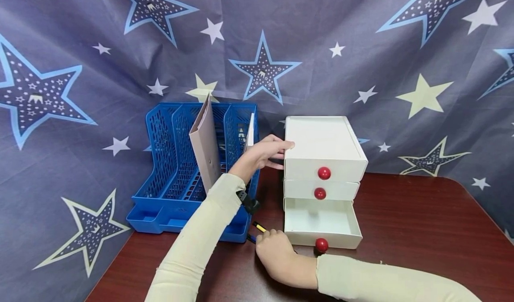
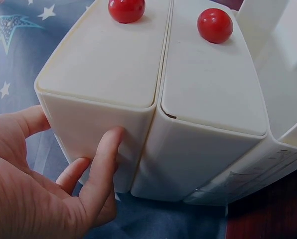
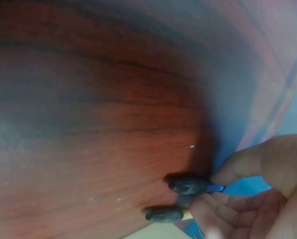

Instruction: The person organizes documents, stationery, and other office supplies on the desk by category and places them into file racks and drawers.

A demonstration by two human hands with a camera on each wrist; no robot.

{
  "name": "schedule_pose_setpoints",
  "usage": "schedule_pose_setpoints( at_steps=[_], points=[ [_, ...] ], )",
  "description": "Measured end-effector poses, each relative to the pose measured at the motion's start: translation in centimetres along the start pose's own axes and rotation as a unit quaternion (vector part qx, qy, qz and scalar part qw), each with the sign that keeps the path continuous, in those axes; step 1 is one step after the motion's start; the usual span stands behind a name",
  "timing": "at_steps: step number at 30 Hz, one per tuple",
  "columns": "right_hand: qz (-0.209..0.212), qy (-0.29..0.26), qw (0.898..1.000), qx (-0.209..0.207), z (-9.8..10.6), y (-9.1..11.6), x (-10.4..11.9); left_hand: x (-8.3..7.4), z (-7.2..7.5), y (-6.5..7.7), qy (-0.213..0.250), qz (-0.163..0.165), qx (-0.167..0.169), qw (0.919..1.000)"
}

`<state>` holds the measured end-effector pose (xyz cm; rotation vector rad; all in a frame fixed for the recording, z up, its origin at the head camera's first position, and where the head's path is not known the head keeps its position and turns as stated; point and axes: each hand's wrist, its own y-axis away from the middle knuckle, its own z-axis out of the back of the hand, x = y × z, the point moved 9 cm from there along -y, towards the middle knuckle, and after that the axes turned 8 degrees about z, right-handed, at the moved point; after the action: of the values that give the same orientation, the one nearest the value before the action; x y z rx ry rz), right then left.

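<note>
A white drawer unit with red knobs stands on the table. Its bottom drawer is pulled out, and its bare floor shows. My left hand braces the unit's upper left corner, thumb at the top edge and fairly straight fingers against the side wall. Low in front, left of the drawer, my right hand pinches two slim pens just above the tabletop. One is a blue pen, the other a yellow pen, both with dark ends. The fingers hide most of their length.
Left of the drawers stands a blue file rack with a beige folder and a white-edged item upright in it. A star-patterned cloth hangs behind the dark red table.
</note>
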<state>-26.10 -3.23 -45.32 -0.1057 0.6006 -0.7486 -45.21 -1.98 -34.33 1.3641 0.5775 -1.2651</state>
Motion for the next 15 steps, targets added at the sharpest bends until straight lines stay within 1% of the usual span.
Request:
schedule_pose_setpoints(
  at_steps=[3,5,11,15],
  points=[
    [0.0,-0.013,1.0,0.013,-0.3,0.2,0.1,0.0,0.0,0.0,-0.001,-0.002,0.002,1.0],
    [0.0,-0.019,1.0,0.013,-0.4,0.4,0.1,0.0,-0.1,0.0,-0.001,-0.003,0.003,1.0],
    [0.008,-0.011,1.0,-0.027,0.0,1.3,0.4,0.1,0.0,0.0,0.008,-0.001,0.004,1.0],
    [0.031,0.002,0.998,-0.046,0.2,1.8,0.8,0.0,0.0,0.0,-0.002,-0.004,0.004,1.0]
  ],
)
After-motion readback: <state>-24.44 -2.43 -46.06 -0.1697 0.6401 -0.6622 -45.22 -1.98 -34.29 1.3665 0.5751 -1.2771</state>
